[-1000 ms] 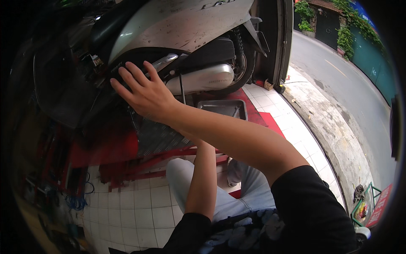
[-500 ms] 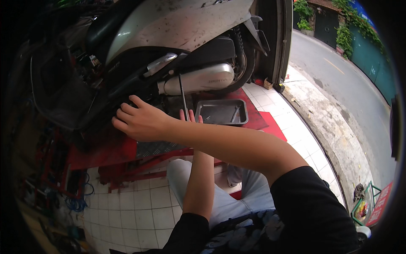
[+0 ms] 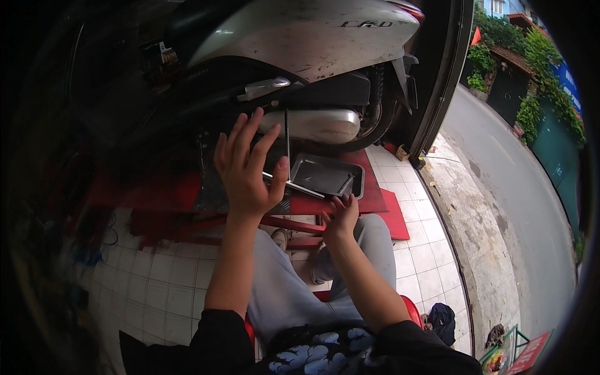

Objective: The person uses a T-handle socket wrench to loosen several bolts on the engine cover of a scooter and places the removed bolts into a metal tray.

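Note:
A T-handle wrench [image 3: 288,140] stands between my hands, its dark shaft reaching toward the side of a silver and black scooter [image 3: 275,47]. Its shiny crossbar slants down to the right. My left hand [image 3: 247,169] is raised with fingers spread, its thumb by the crossbar's left end. My right hand [image 3: 342,217] sits palm up near the bar's right end, fingers loosely apart; whether a fingertip touches the bar, I cannot tell. Beyond the bar, a metal tray [image 3: 361,178] holds a small silver tool [image 3: 345,184]. The scooter's silver engine cover [image 3: 319,125] lies just past the shaft.
The scooter rests on a red platform [image 3: 150,187] with a frame below. I sit on a red stool [image 3: 409,310] over white floor tiles [image 3: 181,275]. Dark cloth [image 3: 442,322] lies at right. A doorway pillar [image 3: 440,75] borders the pavement and street.
My crossed arms have come apart: the right hand swung from the far left to the right side, the left moved up and left. The wrench's crossbar now shows. The view has shifted.

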Action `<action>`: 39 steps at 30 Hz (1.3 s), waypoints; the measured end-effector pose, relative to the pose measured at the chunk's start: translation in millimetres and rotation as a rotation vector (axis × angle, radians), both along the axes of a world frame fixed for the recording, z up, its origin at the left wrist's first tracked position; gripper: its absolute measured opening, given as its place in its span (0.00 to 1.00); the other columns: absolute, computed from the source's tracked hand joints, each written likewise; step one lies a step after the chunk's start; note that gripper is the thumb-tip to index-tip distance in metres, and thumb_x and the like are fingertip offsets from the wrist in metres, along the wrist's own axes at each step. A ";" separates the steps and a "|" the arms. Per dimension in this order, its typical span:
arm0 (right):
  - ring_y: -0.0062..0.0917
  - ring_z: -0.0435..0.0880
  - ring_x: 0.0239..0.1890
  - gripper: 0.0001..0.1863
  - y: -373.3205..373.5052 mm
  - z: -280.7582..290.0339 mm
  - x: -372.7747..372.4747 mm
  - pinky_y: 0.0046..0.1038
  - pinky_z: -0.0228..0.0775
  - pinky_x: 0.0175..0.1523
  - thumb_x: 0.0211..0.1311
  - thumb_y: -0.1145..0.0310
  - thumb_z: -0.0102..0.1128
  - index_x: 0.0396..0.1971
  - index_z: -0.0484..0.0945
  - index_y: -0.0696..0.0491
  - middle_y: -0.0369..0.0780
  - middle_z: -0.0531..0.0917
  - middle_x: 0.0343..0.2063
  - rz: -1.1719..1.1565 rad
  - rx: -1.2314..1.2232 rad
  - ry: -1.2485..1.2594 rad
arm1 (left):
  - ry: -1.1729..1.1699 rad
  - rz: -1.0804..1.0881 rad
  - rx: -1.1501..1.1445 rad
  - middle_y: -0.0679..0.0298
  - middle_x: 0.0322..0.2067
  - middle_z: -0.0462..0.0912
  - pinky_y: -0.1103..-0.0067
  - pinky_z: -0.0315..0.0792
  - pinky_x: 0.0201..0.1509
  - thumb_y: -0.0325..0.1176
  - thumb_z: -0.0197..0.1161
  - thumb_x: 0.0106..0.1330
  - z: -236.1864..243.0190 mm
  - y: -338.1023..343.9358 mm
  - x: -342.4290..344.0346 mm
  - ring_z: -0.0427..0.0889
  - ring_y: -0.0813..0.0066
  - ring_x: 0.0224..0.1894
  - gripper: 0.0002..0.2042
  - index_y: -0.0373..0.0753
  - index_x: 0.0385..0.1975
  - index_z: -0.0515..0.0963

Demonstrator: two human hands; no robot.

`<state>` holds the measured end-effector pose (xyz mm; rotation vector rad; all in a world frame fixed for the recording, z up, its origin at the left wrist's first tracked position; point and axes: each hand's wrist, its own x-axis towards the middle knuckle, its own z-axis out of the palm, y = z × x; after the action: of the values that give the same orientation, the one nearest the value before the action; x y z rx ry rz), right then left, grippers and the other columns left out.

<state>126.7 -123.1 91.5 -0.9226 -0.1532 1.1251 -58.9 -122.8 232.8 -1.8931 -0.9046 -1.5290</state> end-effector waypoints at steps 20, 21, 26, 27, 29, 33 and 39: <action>0.38 0.73 0.60 0.18 44.3 151.3 -60.3 0.39 0.61 0.65 0.61 0.70 0.59 0.52 0.74 0.55 0.44 0.77 0.54 -0.634 0.721 -1.347 | -0.788 -0.193 -0.491 0.51 0.64 0.74 0.65 0.64 0.70 0.46 0.47 0.78 -105.1 68.9 17.4 0.72 0.53 0.66 0.23 0.35 0.60 0.76; 0.40 0.73 0.59 0.18 41.0 161.0 -74.4 0.39 0.61 0.66 0.59 0.70 0.60 0.50 0.75 0.55 0.46 0.77 0.54 -0.612 0.773 -1.468 | -0.909 -0.285 -0.553 0.52 0.64 0.75 0.65 0.64 0.70 0.46 0.47 0.78 -118.5 78.6 22.5 0.72 0.55 0.66 0.23 0.35 0.60 0.76; 0.32 0.79 0.48 0.11 49.2 172.0 -143.0 0.36 0.68 0.53 0.53 0.67 0.64 0.37 0.78 0.52 0.40 0.82 0.39 -0.373 0.886 -2.202 | -1.432 -0.988 -0.824 0.60 0.67 0.70 0.70 0.60 0.73 0.45 0.45 0.79 -181.0 110.7 40.9 0.67 0.65 0.70 0.24 0.40 0.69 0.66; 0.31 0.80 0.45 0.11 46.6 174.3 -158.9 0.35 0.69 0.51 0.53 0.66 0.64 0.36 0.78 0.53 0.39 0.83 0.36 -0.324 0.899 -2.286 | -1.393 -1.170 -0.779 0.62 0.69 0.67 0.69 0.60 0.73 0.46 0.44 0.79 -205.3 124.6 29.7 0.64 0.67 0.72 0.25 0.41 0.71 0.63; 0.29 0.81 0.42 0.10 45.5 169.6 -182.6 0.34 0.68 0.48 0.53 0.65 0.64 0.34 0.79 0.52 0.38 0.83 0.32 -0.259 0.961 -2.381 | -1.283 -1.532 -0.697 0.65 0.73 0.61 0.68 0.60 0.74 0.50 0.42 0.79 -234.6 141.8 12.3 0.59 0.70 0.74 0.28 0.42 0.73 0.58; 0.28 0.82 0.38 0.09 67.0 140.6 -168.5 0.33 0.67 0.46 0.55 0.63 0.63 0.33 0.80 0.51 0.36 0.84 0.29 -0.107 1.098 -2.488 | -1.725 -1.841 -0.826 0.65 0.74 0.60 0.65 0.57 0.76 0.52 0.38 0.79 -151.7 77.3 88.0 0.58 0.69 0.75 0.29 0.43 0.73 0.58; 0.28 0.81 0.41 0.12 29.5 140.2 -144.1 0.34 0.69 0.49 0.52 0.65 0.66 0.36 0.79 0.52 0.37 0.83 0.34 -0.168 1.368 -2.186 | -1.632 -1.584 -0.821 0.67 0.72 0.64 0.64 0.57 0.77 0.48 0.38 0.80 -152.6 64.8 89.4 0.57 0.69 0.75 0.26 0.43 0.71 0.62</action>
<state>-17.4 -93.6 231.7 -0.4040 -2.1802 -0.7190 30.4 -58.0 80.2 -1.1633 -0.2475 -4.5019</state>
